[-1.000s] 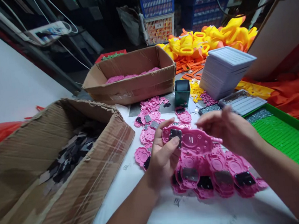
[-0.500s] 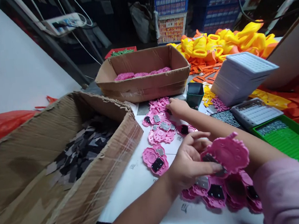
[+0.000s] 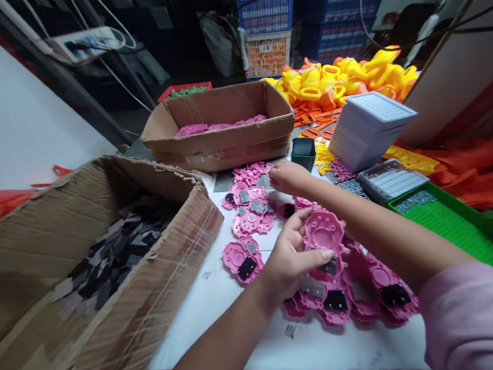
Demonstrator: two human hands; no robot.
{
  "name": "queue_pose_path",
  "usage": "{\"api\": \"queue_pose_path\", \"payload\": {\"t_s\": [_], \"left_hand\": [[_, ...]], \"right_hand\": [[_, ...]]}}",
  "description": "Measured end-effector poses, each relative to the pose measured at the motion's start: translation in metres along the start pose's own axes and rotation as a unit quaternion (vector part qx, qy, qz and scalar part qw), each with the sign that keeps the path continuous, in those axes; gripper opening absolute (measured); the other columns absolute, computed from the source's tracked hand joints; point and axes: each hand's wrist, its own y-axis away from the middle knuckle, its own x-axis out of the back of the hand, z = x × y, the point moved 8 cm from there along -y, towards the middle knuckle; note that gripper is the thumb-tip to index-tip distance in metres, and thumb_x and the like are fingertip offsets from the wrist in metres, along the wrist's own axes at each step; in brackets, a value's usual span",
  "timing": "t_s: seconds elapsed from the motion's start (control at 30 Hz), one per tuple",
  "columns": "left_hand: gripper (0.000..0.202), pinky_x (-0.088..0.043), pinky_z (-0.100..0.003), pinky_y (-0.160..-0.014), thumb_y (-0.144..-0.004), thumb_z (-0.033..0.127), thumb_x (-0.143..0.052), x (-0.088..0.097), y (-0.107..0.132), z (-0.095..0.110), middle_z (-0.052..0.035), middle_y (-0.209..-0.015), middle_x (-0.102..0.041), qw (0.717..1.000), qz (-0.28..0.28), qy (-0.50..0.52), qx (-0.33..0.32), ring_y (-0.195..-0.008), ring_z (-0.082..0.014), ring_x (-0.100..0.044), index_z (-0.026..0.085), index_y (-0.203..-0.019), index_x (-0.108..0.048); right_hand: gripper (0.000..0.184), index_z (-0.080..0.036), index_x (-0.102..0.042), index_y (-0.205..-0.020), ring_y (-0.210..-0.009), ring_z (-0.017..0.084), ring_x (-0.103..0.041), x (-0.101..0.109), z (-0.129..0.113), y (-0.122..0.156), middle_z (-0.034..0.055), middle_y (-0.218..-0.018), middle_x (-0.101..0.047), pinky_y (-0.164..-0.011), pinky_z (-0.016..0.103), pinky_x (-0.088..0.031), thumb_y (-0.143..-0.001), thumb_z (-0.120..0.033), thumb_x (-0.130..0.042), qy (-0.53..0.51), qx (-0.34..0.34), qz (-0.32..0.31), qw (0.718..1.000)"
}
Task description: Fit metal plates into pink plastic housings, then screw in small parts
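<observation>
My left hand (image 3: 294, 255) is closed around a pink plastic shell (image 3: 323, 230), its thumb lying over a dark plate at the lower end. Beneath that hand, several similar pink shells (image 3: 384, 279) with black and silvery plates overlap on the white table cover. My right hand (image 3: 290, 177) reaches forward, its fingers curled beside the pile of small pink parts (image 3: 252, 173); what they hold, if anything, is hidden. Between the hands and the left box lie more pink shells (image 3: 253, 216) in a cluster, and a single pink shell (image 3: 236, 254) sits nearer me.
At left stands a large cardboard box (image 3: 182, 238) with dark plates inside. Another cardboard box (image 3: 221, 149) with pink shells is behind. A dark green cup (image 3: 303, 155), stacked white trays (image 3: 365, 130), a green tray (image 3: 455, 229) and yellow parts (image 3: 341, 80) occupy the right side.
The shell in my left hand has turned from tilted sideways to upright, its hollow inner side facing me. My right hand stays by the small pink parts. The whole view has shifted slightly.
</observation>
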Motion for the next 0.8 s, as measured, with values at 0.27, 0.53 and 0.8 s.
{"api": "queue_pose_path", "payload": {"t_s": [0.27,0.53,0.8], "left_hand": [[0.077,-0.05,-0.028,-0.083,-0.057,0.013,-0.082,0.013,0.001,-0.002,-0.0089,-0.115,-0.062,0.989,0.083,-0.115,-0.034,-0.1,-0.0207,-0.062,0.019,-0.126,-0.047],[0.074,-0.05,-0.025,-0.084,-0.063,0.015,-0.08,0.008,0.003,-0.017,-0.0091,-0.121,-0.061,0.976,0.079,-0.201,-0.005,-0.108,-0.0208,-0.059,0.021,-0.129,-0.047],[0.057,-0.048,-0.023,-0.087,-0.072,0.013,-0.072,-0.009,0.005,-0.026,-0.0062,-0.113,-0.064,0.967,0.012,-0.252,-0.024,-0.105,-0.018,-0.06,0.021,-0.124,-0.051]], "right_hand": [[0.021,-0.019,-0.06,-0.099,-0.077,0.013,-0.061,0.087,0.011,0.159,0.0051,-0.089,-0.065,-0.067,0.026,-0.049,-0.088,-0.036,-0.053,-0.382,-0.096,0.277,0.876],[0.011,-0.016,-0.064,-0.092,-0.082,0.017,-0.063,0.081,-0.04,0.213,0.0096,-0.088,-0.067,-0.073,0.031,-0.055,-0.081,-0.016,-0.061,-0.132,0.048,0.36,0.922],[0.015,-0.014,-0.062,-0.096,-0.08,0.018,-0.063,0.074,-0.041,0.223,0.011,-0.087,-0.066,-0.069,0.033,-0.056,-0.082,-0.01,-0.058,-0.097,0.089,0.391,0.911]]}}
